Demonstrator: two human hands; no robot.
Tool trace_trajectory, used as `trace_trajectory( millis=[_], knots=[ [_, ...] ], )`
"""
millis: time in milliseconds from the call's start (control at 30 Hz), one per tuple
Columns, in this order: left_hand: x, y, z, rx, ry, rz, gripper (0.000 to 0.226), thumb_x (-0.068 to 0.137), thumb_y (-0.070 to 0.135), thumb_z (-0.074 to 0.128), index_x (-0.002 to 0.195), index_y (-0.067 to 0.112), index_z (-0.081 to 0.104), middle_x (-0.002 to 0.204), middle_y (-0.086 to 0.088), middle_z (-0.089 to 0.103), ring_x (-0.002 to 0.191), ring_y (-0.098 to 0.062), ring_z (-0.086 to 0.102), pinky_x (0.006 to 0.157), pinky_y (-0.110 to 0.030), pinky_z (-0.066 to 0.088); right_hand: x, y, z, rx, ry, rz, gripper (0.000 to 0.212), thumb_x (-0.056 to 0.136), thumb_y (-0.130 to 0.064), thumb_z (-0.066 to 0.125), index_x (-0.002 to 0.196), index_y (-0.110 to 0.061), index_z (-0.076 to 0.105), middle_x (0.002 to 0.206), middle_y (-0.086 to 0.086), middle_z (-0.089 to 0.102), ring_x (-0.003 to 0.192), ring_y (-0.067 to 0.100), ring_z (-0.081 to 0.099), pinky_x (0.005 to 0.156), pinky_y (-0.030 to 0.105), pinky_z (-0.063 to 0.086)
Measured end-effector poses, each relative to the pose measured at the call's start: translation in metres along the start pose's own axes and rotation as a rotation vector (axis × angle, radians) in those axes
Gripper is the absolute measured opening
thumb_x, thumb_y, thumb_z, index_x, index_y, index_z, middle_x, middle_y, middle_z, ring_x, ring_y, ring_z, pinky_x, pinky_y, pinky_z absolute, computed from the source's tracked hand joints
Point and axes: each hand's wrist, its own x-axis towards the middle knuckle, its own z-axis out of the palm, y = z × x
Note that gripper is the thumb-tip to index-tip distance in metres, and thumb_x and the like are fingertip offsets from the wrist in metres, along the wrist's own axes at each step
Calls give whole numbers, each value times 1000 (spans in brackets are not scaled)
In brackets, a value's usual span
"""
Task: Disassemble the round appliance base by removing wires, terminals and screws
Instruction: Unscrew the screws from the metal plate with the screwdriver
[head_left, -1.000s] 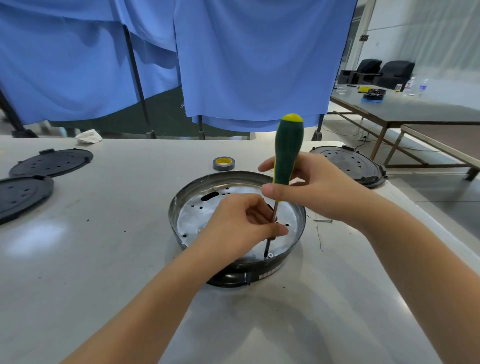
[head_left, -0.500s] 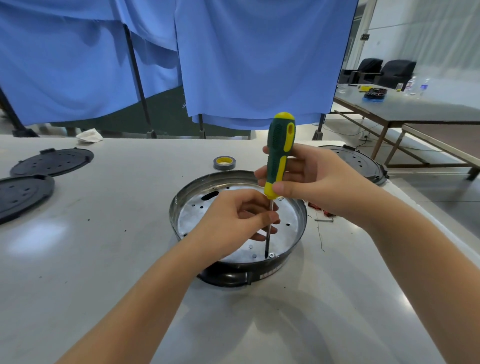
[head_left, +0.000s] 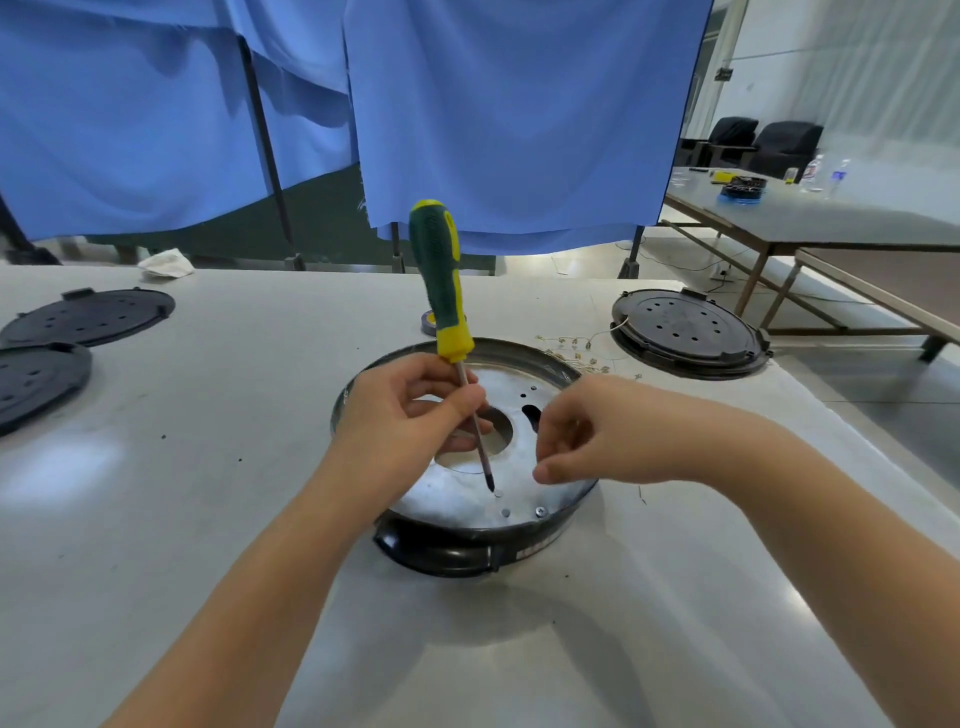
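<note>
The round appliance base (head_left: 519, 543), black outside with a silver metal plate (head_left: 457, 493) inside, sits mid-table in front of me. My left hand (head_left: 410, 415) pinches the bare shaft of a green and yellow screwdriver (head_left: 439, 275). The screwdriver stands almost upright, its tip on a hole in the near part of the plate. My right hand (head_left: 587, 436) hovers over the plate's right side, off the screwdriver, fingers curled and thumb near the fingertips; I see nothing between them. One screw (head_left: 541, 512) sits in the plate near the front rim.
Loose wires and brass terminals (head_left: 571, 351) lie behind the base. A black lid (head_left: 685, 332) rests at the right, close to the table's edge. Two more black lids (head_left: 88, 314) (head_left: 36, 379) lie at the left. A tape roll (head_left: 428, 322) sits behind the screwdriver.
My right hand let go of the screwdriver handle and dropped to the plate's right side. My left hand now holds the screwdriver alone by its shaft, tip shifted slightly back.
</note>
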Motion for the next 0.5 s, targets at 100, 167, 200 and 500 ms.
trace_trajectory(
  millis=[100,167,200,500],
  knots=[
    [-2,-4,-3,-4,18,-11,9,83,2,68,87,9,66,77,-7,72,64,-19,73,54,-21,56,6,-7,4,-146,-132,51,18,78,-46,71,76,-29,68,78,-12,67,75,6,62,55,19,42],
    [-2,-7,-2,7,21,-11,10,83,2,69,87,10,66,77,-6,73,64,-18,73,54,-20,55,11,-12,6,-187,-185,63,20,77,-46,71,76,-27,67,77,-10,67,69,6,59,51,17,39],
    [-2,-8,-2,7,24,-8,10,83,1,69,87,10,66,77,-6,73,64,-18,73,54,-20,55,13,-14,6,-208,-201,66,20,77,-46,72,76,-26,66,74,-10,65,65,5,57,49,16,38],
    [-2,-15,-2,28,34,17,11,83,3,70,86,13,67,76,-4,73,66,-18,73,57,-21,56,28,-30,-1,-351,-402,60,14,82,-38,68,76,-27,62,68,-14,56,61,3,50,53,18,40]
  ],
)
